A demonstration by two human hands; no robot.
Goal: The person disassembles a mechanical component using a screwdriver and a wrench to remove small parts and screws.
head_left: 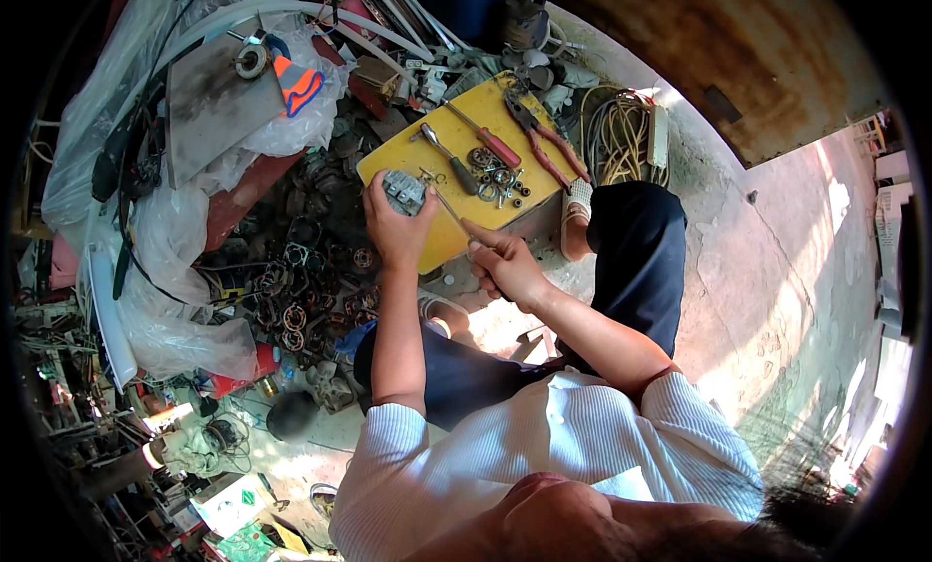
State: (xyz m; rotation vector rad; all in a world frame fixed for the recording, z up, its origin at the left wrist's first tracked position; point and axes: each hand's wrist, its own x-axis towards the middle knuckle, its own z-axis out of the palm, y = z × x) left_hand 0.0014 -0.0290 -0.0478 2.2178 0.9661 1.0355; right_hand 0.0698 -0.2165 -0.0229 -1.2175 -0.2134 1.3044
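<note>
My left hand (396,217) grips a grey cast-metal part (405,191) at the left side of a yellow board (451,208). My right hand (500,263) is closed on a screwdriver, whose thin shaft (449,210) points up-left toward the metal part; whether the tip touches it I cannot tell. On the board lie a ratchet wrench (447,156), a red-handled screwdriver (495,143), large red-handled pliers (544,135) and several small washers, nuts and ring parts (500,183).
Piles of scrap motor parts (296,271), plastic sheeting (165,310) and an orange glove (296,82) fill the left. A coiled cable (616,130) lies right of the board, below a rusty panel (728,38). My bent legs and sandalled feet (578,227) are beside the board.
</note>
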